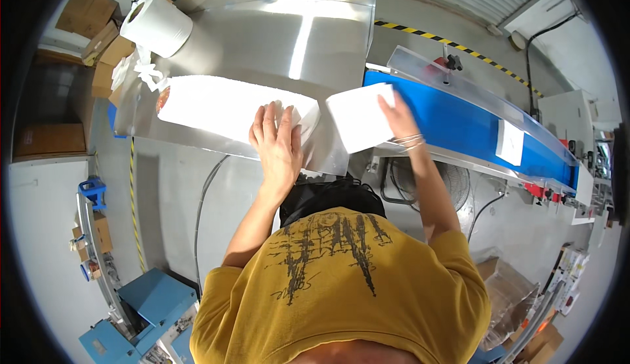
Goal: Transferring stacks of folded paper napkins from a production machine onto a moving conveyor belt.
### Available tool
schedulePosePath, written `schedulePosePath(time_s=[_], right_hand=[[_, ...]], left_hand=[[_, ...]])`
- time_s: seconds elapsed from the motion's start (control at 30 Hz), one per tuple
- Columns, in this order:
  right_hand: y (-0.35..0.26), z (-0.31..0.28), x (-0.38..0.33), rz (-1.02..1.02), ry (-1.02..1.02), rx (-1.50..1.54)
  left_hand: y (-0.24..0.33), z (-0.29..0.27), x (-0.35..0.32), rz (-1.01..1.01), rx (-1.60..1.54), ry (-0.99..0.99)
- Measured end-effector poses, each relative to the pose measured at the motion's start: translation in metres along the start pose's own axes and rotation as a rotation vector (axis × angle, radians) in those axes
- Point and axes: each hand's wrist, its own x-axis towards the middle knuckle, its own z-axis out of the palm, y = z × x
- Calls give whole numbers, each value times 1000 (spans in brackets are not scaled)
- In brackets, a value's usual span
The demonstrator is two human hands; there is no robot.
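Observation:
A long white block of what look like stacked paper sheets (216,105) lies across the metal table. My left hand (275,144) rests on its right end, fingers spread over the top. In my right hand (398,118), thumb and fingers grip the right edge of a white square stack of sheets (357,120). That stack is tilted above the gap between the table and the left end of a blue conveyor belt (453,110). Farther along the belt lies another white stack (510,142).
A large white roll (161,26) stands at the back left of the metal table (262,36), beside crumpled white strips (148,72). A clear guard (426,69) runs along the belt's far side. A fan (446,183) stands below the conveyor. Cardboard boxes (88,10) are at far left.

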Motion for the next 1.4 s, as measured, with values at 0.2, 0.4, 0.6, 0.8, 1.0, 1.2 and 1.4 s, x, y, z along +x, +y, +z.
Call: schedulePosePath(time_s=[0.2,0.4,0.6,0.8,1.0,1.2,1.4], right_hand=[[52,-121,4,192,719,-891],[-17,-60,-7,-590,293,-816],[-32,60,12,-523,-521,-328],[-9,11,-4,-33,-28,-77],[32,-110,-6,234,561,-781],[-15,-55,-6,-613,243,-870],[-51,68,14,-442,-562,-330]], left_hand=[[-7,6,-1,52,13,28],[-6,4,0,46,-33,4],[1,-5,5,106,-50,-38],[-14,0,6,7,-17,33],[-20,4,2,30,-9,51],[-18,3,2,58,12,52],[-15,-8,7,128,-38,-69]])
